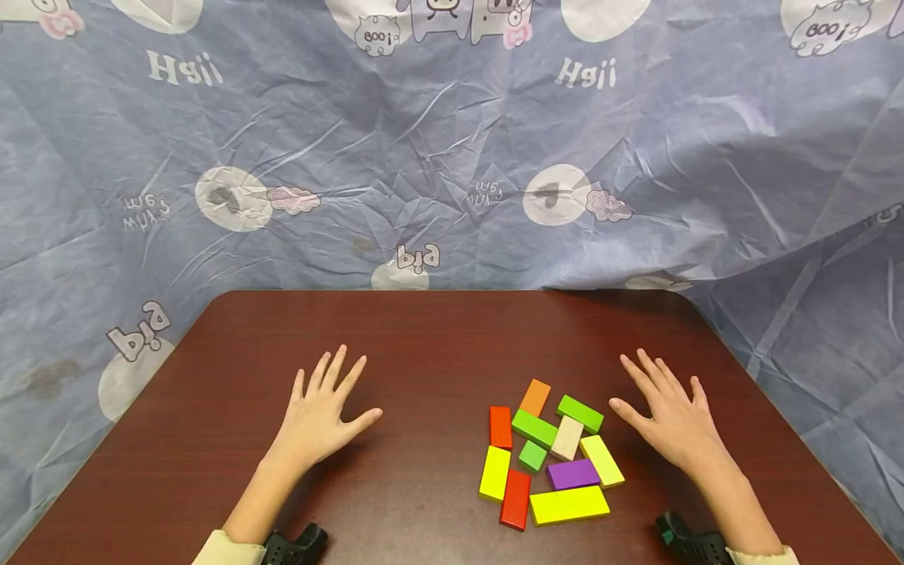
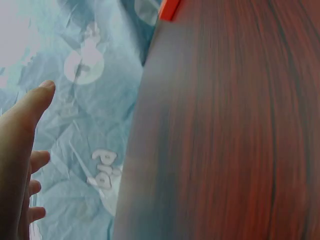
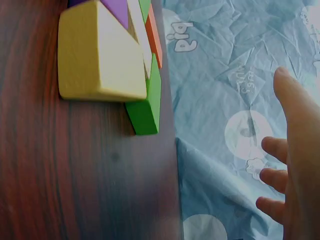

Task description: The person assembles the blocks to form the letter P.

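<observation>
My left hand is spread, fingers apart, over the left half of the table, holding nothing. On the other side my right hand is likewise spread and bare, just right of a cluster of wooden blocks. Nearest to it are a green block and a pale yellow block. A purple block, a long yellow block, a beige block, red blocks and an orange block lie among them. In the right wrist view the yellow block looms close, apart from the fingers.
The dark wooden table has rounded far corners. Behind and beside it hangs a wrinkled blue-grey printed sheet. Black straps with small devices sit on both wrists. A red block corner shows in the left wrist view.
</observation>
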Available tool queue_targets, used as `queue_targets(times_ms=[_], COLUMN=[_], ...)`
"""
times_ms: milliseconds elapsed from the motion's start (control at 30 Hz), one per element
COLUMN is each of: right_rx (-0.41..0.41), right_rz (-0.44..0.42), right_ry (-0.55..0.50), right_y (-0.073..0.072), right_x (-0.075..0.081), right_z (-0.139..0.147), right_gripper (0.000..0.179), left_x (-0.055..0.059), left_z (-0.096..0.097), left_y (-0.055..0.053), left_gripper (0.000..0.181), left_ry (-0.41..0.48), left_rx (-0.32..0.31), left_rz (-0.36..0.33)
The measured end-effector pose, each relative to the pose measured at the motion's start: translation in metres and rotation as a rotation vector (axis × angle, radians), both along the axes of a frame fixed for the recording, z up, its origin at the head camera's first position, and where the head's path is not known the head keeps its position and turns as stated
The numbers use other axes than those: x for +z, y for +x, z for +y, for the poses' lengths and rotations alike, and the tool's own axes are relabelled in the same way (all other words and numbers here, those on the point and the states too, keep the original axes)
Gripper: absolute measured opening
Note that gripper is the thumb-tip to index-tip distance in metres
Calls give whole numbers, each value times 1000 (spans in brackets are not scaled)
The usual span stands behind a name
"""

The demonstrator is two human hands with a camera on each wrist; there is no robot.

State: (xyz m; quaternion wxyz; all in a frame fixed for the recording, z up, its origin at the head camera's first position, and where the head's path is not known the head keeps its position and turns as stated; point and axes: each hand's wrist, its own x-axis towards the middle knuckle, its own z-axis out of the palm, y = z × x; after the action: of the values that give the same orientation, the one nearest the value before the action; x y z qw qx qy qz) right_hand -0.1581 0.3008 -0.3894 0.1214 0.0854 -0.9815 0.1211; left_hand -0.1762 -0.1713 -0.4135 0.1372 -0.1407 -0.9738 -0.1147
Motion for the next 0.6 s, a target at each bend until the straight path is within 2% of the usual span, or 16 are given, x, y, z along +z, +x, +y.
queue_targets(times_ms=[167, 267, 467, 600], right_rx=[32, 59, 109, 147], right_rz=[42, 88, 198, 241], right_ry=[-5, 9, 3, -43], right_y=[6, 11, 21, 28], right_x=[0, -1, -5, -9], right_z=[-6, -11, -21, -28], right_gripper=[65, 58, 42, 37], left_x=[3, 5, 5, 2], left_z=[17, 27, 50, 64], left_y=[5, 8, 11, 12], left_gripper=[76, 68, 51, 43], left_ry=[27, 55, 127, 161], left_rx=[-58, -90, -153, -209], left_rz=[16, 53, 231, 339])
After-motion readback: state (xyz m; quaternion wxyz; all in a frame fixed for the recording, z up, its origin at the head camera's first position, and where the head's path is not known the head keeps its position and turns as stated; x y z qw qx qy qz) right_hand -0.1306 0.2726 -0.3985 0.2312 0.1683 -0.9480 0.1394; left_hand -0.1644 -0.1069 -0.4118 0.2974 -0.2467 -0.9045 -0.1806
